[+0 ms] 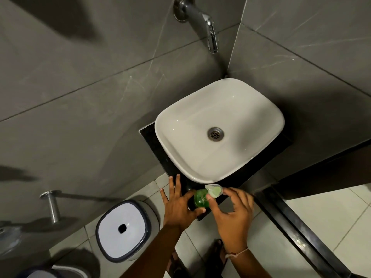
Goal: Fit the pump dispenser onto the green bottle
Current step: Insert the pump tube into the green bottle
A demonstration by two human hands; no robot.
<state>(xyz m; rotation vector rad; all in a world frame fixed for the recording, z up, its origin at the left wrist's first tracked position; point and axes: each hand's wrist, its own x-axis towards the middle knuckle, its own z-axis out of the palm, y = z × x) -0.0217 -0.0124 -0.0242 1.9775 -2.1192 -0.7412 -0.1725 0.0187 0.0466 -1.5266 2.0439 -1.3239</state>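
The green bottle (200, 199) stands upright on the near corner of the black counter (152, 141), in front of the white basin (218, 129). My left hand (178, 203) grips the bottle from its left side, thumb curled under it and fingers spread on the counter. A pale translucent pump dispenser (214, 190) sits at the top of the bottle, tilted toward the basin. My right hand (232, 207) pinches the dispenser between thumb and fingertips. Whether the pump is seated in the bottle's neck is hidden.
A chrome tap (206, 23) juts from the grey tiled wall above the basin. A white bin with a dark rim (122, 229) stands on the floor to the left. A metal holder (51, 205) projects from the left wall. A dark ledge runs at right.
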